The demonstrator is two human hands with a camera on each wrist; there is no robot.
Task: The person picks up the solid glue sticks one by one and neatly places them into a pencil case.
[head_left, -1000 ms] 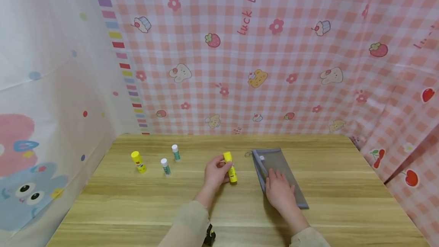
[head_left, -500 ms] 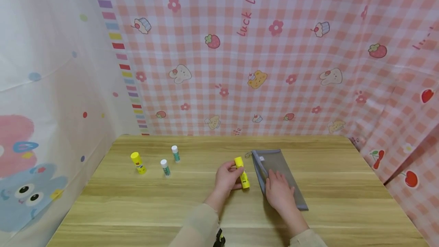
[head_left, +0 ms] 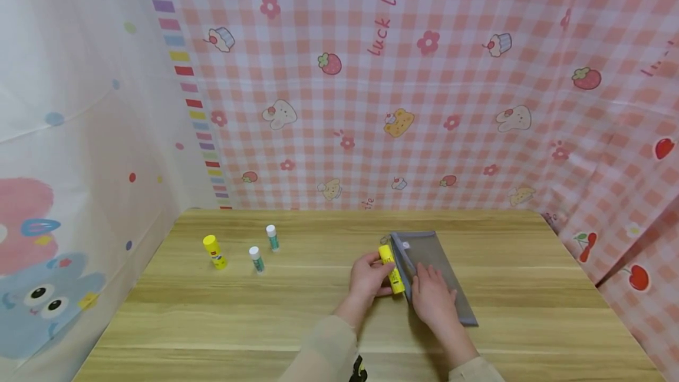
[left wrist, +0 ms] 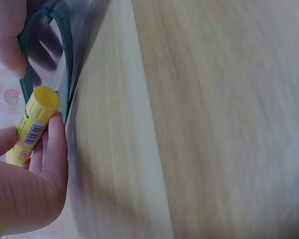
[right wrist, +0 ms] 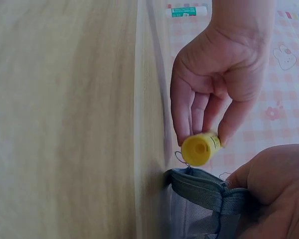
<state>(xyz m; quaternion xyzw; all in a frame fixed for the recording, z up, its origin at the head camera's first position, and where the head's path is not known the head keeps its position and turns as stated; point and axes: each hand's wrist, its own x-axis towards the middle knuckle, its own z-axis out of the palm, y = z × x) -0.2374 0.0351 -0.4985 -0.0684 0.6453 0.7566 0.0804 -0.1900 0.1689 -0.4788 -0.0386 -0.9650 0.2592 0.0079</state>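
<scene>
My left hand (head_left: 366, 279) holds a yellow glue stick (head_left: 394, 277) between thumb and fingers, tilted, at the left side of a grey mesh zip pouch (head_left: 421, 247). In the left wrist view, one end of the glue stick (left wrist: 34, 124) points at the pouch's gaping mouth, edged by a dark zip band (left wrist: 68, 45). My right hand (head_left: 435, 296) lies over the pouch and grips its mouth edge, lifting it apart. From the right wrist, the glue stick's hollow round end (right wrist: 197, 149) sits right by the pouch rim (right wrist: 199, 191); part of the right hand is hidden behind the rim.
Another yellow glue stick (head_left: 214, 252) stands on the left of the wooden table (head_left: 212, 323). Near it are two smaller glue sticks with white caps, one nearer (head_left: 256, 259) and one farther back (head_left: 273, 238). A pink checked curtain (head_left: 339, 99) hangs behind.
My left hand has carried the yellow glue stick rightward, from the middle of the table to the pouch's mouth. My right hand and the pouch have stayed in place.
</scene>
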